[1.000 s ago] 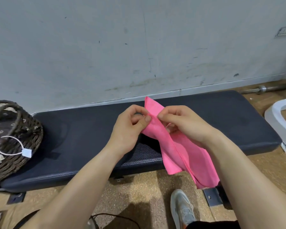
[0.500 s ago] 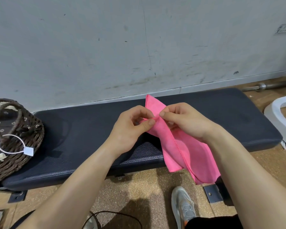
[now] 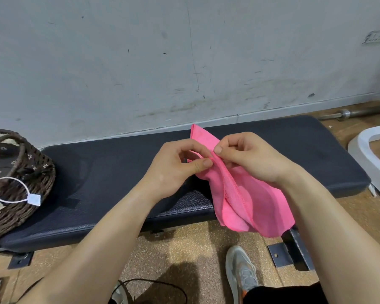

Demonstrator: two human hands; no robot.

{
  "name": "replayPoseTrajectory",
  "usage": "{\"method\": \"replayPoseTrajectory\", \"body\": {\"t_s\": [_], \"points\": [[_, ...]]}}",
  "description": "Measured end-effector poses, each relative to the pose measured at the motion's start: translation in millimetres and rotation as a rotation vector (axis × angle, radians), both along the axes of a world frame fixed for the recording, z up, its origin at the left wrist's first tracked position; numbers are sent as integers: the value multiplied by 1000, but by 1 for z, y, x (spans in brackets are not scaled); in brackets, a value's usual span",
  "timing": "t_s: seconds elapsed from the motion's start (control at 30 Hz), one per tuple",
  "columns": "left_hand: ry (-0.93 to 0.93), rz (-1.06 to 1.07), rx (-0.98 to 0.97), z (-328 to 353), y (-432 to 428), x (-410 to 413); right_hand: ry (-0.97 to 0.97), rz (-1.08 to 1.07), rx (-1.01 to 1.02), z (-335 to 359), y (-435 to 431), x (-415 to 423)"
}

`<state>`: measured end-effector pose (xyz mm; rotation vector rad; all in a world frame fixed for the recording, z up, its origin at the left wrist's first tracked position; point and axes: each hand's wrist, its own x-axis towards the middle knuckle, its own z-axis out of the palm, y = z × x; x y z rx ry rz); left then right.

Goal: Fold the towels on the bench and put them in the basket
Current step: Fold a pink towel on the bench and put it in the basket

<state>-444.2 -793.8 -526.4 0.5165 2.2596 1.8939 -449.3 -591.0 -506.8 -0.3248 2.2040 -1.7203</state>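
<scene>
Pink microfibre towel (image 3: 250, 205), one item, pinched along a stitched hem by both hands.

Left hand (image 3: 173, 167): fingers curled, thumb pressed flat against the index finger with the hem between them. It grips just left of the fold line.

Right hand (image 3: 255, 159): fingers curled, fingertips (image 3: 217, 150) closed on the same hem. It sits just beside the left thumb, the two hands almost touching.

Towel, position: raised over the middle of the bench. One corner points up toward the wall, and the rest hangs in loose layers down past the bench's front edge. Whether it touches the padding cannot be told.

Bench (image 3: 108, 172): long, with dark padded upholstery, set along the wall.

Basket (image 3: 20, 211): brown wicker with a loop handle and flower-print lining. It stands on the left end of the bench, well apart from the towel. A white tag (image 3: 34, 199) on a white cord hangs from the handle.

Wall (image 3: 184, 62): pale grey and scuffed.

Floor (image 3: 184, 249): speckled tan.

Shoe (image 3: 241, 275): light grey, on the floor below the towel.

Cable (image 3: 151, 284): black, looped at the bottom edge of the view.

Bar (image 3: 360, 111): metal, lying at the foot of the wall on the far right.

Frame (image 3: 364, 145): white, just beside the right end of the bench.
</scene>
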Motion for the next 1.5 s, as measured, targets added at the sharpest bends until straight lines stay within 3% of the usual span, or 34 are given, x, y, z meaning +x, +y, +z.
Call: {"method": "replayPoseTrajectory", "body": {"t_s": [0.5, 0.77, 0.9, 1.03, 1.2, 1.27, 1.37, 1.5], "points": [[-19, 117, 65, -2, 15, 3, -2, 54, -133, -6, 8, 9], [34, 76, -28, 1, 19, 21, -4, 103, 24, -4, 12, 34], [113, -65, -379, 3, 5, 31, 59, 108, -28, 9, 17, 57], [374, -53, -844, -14, -17, 39, 63, 129, -96, 16, 23, 77], [377, 65, -1050, -23, -58, 54, 36, 106, -318, 26, 26, 93], [252, 131, -964, -21, -75, 62, 28, 27, -380, 29, 24, 98], [45, 358, -599, -10, -99, 72, 69, -115, -341, 30, 22, 100], [34, 522, -219, 12, -131, 83, 153, -328, -104, 19, 18, 96]]}}
